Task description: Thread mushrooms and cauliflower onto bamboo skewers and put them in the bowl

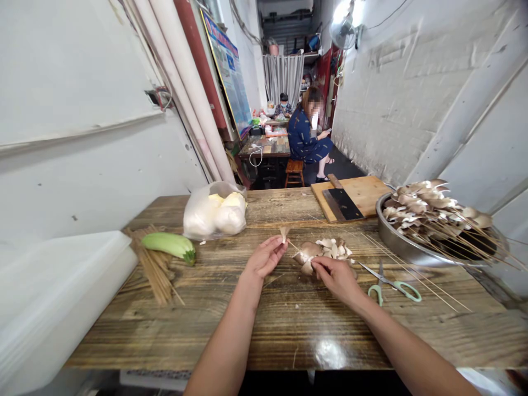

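Observation:
My left hand (267, 257) pinches a small oyster mushroom (284, 232), its fan-shaped cap pointing up. A thin stick runs from these fingertips toward the pile on the right; its far end is hard to make out. My right hand (337, 279) has thumb and forefinger closed on the edge of a mushroom piece (307, 264) in front of the loose mushroom pile (333, 248). Scissors with pale green handles (388, 283) lie spread on the table just right of this hand. Several long bamboo skewers (406, 267) rest beyond them.
A steel basin (396, 247) heaped with skewered mushrooms stands at the right. Behind lies a cleaver (342, 202) on a cutting board (371, 190). At left are a plastic bag (202, 212), a green squash (167, 245), a skewer bundle (154, 275) and white containers (74, 297). Two people sit farther back.

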Available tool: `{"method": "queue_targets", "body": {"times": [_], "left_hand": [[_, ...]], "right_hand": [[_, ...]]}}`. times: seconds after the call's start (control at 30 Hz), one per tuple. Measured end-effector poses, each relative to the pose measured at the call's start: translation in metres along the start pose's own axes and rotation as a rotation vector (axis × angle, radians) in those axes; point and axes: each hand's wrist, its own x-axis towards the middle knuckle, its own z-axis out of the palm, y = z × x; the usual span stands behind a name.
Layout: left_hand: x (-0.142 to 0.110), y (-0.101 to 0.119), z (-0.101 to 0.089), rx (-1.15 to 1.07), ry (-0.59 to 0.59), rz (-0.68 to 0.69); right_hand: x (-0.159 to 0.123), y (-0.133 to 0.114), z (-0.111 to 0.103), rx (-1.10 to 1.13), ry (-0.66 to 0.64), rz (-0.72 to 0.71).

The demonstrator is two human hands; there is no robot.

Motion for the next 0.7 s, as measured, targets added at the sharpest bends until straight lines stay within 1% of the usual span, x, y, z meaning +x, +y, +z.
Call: {"method": "queue_targets", "body": {"times": [0.13, 0.27, 0.47, 0.7], "left_hand": [[0.0011, 0.0011, 0.0003, -0.022, 0.032, 0.004], [0.0000, 0.0007, 0.0026, -0.013, 0.051, 0.039], [-0.0020, -0.0008, 0.0027, 0.025, 0.036, 0.037], [-0.0028, -0.0003, 0.0032, 0.028, 0.019, 0.031]], "right_hand": [[-0.0004, -0.0001, 0.0005, -0.001, -0.010, 0.001], [0.0003, 0.0002, 0.0008, -0.008, -0.008, 0.001], [0.0005, -0.0007, -0.0004, -0.001, -0.008, 0.009], [0.0001, -0.0012, 0.0008, 0.059, -0.030, 0.043]]}}
